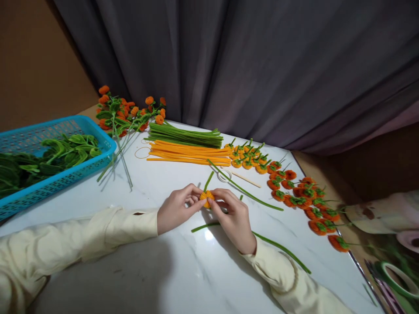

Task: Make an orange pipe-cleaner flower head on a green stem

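Note:
Between both hands, a small yellow-orange pipe-cleaner pumpkin [207, 199] with a green stem [208, 181] is held above the white table. My left hand [180, 204] pinches its left side with thumb and fingertips. On the other side, my right hand [233, 214] grips it between thumb and index finger. A long green pipe cleaner [284, 248] lies partly beneath the right hand and wrist. Another green pipe cleaner [248, 192] rests just beyond that hand, by a white ring, perhaps a tape roll [224, 175], and a thin wooden stick [246, 179].
Bundles of green pipe cleaners [186, 135] and orange pipe cleaners [190, 152] lie at the back. Several yellow pumpkins [247, 163] and orange pumpkins [299, 196] line the right. A blue basket [109, 148] with green leaves stands left; orange-headed stems [122, 115] lie behind it.

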`<state>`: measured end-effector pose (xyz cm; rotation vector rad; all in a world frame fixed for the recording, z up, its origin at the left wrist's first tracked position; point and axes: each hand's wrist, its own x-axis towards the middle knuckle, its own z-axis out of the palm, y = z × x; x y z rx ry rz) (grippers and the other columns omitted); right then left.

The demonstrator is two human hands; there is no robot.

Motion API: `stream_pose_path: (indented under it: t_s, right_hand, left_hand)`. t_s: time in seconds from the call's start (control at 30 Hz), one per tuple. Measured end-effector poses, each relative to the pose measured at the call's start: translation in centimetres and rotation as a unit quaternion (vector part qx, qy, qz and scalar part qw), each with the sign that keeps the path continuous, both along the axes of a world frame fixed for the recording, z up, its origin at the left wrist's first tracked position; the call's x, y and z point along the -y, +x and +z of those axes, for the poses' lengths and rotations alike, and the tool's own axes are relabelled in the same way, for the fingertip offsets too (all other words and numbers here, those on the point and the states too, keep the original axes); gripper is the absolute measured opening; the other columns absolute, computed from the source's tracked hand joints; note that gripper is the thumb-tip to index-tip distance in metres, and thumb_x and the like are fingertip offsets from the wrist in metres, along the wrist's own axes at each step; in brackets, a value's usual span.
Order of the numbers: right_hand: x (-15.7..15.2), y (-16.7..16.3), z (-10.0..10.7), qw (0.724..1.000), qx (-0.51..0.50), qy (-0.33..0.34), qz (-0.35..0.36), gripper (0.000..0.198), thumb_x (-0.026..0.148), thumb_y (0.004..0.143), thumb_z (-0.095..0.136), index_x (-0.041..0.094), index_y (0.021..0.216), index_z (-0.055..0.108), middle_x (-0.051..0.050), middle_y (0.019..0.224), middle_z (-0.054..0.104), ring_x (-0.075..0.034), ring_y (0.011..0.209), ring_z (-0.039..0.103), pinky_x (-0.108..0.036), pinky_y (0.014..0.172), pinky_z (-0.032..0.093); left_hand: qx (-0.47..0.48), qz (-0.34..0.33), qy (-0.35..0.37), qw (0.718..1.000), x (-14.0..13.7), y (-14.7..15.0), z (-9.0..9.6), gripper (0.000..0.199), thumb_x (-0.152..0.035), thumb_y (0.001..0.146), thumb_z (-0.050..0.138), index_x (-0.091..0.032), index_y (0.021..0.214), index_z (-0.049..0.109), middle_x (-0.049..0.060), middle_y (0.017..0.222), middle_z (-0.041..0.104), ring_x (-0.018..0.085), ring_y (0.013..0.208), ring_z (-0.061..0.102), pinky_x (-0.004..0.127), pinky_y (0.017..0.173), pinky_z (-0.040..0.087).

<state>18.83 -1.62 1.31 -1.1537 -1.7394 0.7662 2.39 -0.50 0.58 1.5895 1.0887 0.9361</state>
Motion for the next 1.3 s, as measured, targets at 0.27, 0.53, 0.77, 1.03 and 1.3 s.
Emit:
stream_pose_path:
  t_s: [0.27, 0.53, 0.77, 1.03, 1.3]
  right_hand:
    - [0.29, 0.13, -0.26, 1.0, 0.011, 0.019, 0.009, 0.013, 0.022, 0.083, 0.053, 0.019, 0.092, 0.062, -0.007, 0.093, 0.061, -0.016, 0.083, 0.06, -0.028, 0.073, 0.056]
    - [0.17, 0.01, -0.28, 1.0, -0.005, 0.019, -0.01, 0.013, 0.024, 0.082, 0.054, 0.019, 0.09, 0.063, -0.007, 0.091, 0.062, -0.016, 0.082, 0.061, -0.028, 0.07, 0.056]
    - [0.03, 0.14, -0.06, 1.0, 0.016, 0.012, 0.018, 0.012, 0.023, 0.083, 0.052, 0.019, 0.088, 0.063, -0.007, 0.09, 0.063, -0.016, 0.081, 0.061, -0.028, 0.071, 0.055]
    - [-0.17, 0.32, 0.26, 0.997, 0.047, 0.019, 0.053, 0.01, 0.022, 0.083, 0.052, 0.018, 0.083, 0.061, -0.006, 0.083, 0.063, -0.015, 0.074, 0.06, -0.026, 0.065, 0.051]
    - [0.0, 0.18, -0.09, 0.999, 0.032, 0.026, 0.026, 0.013, 0.022, 0.083, 0.051, 0.019, 0.089, 0.062, -0.007, 0.091, 0.063, -0.017, 0.082, 0.061, -0.028, 0.072, 0.053]
  left_hand:
    - [-0.053, -0.03, 0.131, 0.989, -0.12, -0.49, 0.21, 0.013, -0.022, 0.081, 0.05, -0.013, 0.086, 0.058, 0.005, 0.08, 0.059, 0.011, 0.067, 0.052, 0.023, 0.065, 0.044]
    - [0.004, 0.022, 0.007, 1.0, -0.29, -0.13, 0.07, 0.021, -0.029, 0.077, 0.057, -0.013, 0.09, 0.053, 0.001, 0.07, 0.056, 0.01, 0.063, 0.051, 0.023, 0.062, 0.046]
    - [-0.016, -0.005, 0.057, 0.998, -0.27, -0.24, -0.01, 0.014, -0.026, 0.078, 0.054, -0.013, 0.084, 0.055, -0.001, 0.065, 0.053, 0.009, 0.059, 0.048, 0.022, 0.058, 0.044]
    - [-0.063, -0.027, 0.094, 0.993, 0.07, -0.42, 0.27, 0.012, -0.021, 0.077, 0.053, -0.015, 0.086, 0.055, -0.001, 0.066, 0.053, 0.009, 0.061, 0.05, 0.021, 0.061, 0.044]
    - [0.009, -0.01, -0.002, 1.0, -0.52, -0.18, 0.05, 0.02, -0.032, 0.078, 0.055, -0.014, 0.087, 0.052, 0.002, 0.075, 0.057, 0.012, 0.069, 0.055, 0.023, 0.064, 0.046]
